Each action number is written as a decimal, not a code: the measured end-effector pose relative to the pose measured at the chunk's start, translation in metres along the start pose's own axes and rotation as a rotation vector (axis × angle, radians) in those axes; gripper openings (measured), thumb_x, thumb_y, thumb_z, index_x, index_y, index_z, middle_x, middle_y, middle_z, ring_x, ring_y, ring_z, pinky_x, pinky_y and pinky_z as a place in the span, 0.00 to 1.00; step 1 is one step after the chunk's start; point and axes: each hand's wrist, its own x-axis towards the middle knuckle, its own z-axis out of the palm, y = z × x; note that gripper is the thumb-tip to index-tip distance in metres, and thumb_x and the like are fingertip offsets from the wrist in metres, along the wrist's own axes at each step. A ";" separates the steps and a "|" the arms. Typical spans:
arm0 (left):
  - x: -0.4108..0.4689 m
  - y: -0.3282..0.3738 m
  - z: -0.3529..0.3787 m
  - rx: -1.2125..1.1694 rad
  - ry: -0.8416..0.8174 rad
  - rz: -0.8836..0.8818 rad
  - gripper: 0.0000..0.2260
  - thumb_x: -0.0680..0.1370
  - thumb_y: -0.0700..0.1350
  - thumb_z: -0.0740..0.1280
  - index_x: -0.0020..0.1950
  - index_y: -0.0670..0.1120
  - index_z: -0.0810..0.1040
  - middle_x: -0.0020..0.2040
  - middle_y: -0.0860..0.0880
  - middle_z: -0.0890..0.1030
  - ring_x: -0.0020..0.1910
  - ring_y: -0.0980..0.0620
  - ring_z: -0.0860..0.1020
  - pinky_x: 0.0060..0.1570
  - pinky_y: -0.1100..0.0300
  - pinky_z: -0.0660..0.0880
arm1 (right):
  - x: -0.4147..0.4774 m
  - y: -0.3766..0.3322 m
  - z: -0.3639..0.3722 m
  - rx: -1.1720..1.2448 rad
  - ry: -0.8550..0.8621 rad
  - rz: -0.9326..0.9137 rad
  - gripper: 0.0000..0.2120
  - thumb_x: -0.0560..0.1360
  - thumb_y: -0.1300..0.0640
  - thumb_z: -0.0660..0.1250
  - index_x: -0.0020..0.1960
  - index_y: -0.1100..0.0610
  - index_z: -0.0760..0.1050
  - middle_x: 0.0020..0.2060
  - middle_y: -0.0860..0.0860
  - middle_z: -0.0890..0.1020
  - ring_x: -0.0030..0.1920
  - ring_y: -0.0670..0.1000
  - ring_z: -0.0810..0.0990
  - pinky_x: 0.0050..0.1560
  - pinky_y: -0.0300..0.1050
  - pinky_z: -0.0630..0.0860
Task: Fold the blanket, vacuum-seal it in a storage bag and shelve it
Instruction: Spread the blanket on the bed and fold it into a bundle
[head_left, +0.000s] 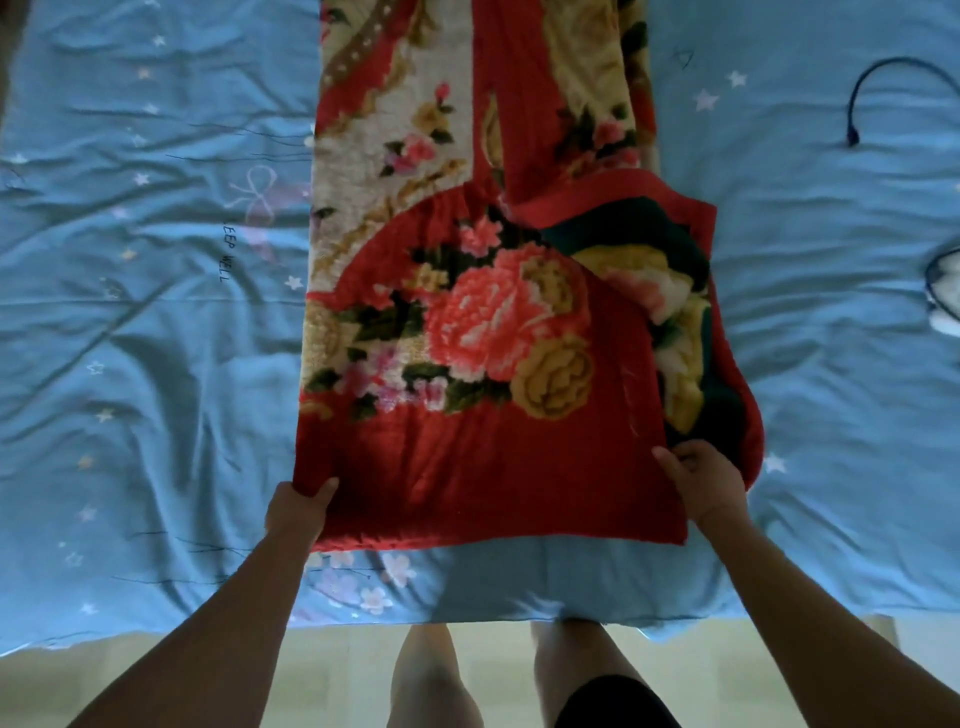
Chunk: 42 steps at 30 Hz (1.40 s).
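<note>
A red blanket (467, 322) with large pink and yellow flowers lies folded into a long strip down the middle of the bed, running away from me. My left hand (298, 512) grips its near left corner, thumb on top. My right hand (701, 483) pinches the near right edge, where an under layer bulges out to the right. The near end sits slightly lifted off the sheet. No storage bag is in view.
The bed carries a wrinkled blue sheet (145, 322) with small stars. A dark cable (878, 93) lies at the far right, and a dark-and-white object (945, 291) is cut off by the right edge. My legs and pale floor (332, 675) show below the bed's edge.
</note>
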 end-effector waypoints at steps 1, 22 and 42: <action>0.001 0.000 0.000 0.008 -0.012 0.003 0.26 0.74 0.52 0.73 0.59 0.31 0.76 0.54 0.31 0.80 0.54 0.34 0.79 0.52 0.46 0.74 | 0.006 -0.002 -0.005 -0.038 -0.069 -0.031 0.17 0.74 0.44 0.71 0.52 0.58 0.77 0.42 0.55 0.82 0.48 0.58 0.81 0.48 0.47 0.74; -0.064 0.138 0.028 -0.054 0.329 0.497 0.17 0.76 0.39 0.68 0.65 0.38 0.73 0.65 0.37 0.72 0.62 0.37 0.72 0.60 0.42 0.69 | 0.094 -0.027 -0.085 0.551 0.017 0.258 0.55 0.62 0.20 0.61 0.70 0.64 0.67 0.63 0.60 0.76 0.63 0.60 0.75 0.65 0.57 0.72; -0.165 0.277 0.030 -0.694 -0.820 0.220 0.31 0.78 0.65 0.57 0.69 0.42 0.71 0.65 0.44 0.75 0.64 0.45 0.75 0.65 0.49 0.73 | -0.051 -0.073 -0.090 0.191 0.033 -0.784 0.26 0.71 0.64 0.65 0.69 0.56 0.69 0.64 0.61 0.75 0.63 0.62 0.75 0.65 0.48 0.70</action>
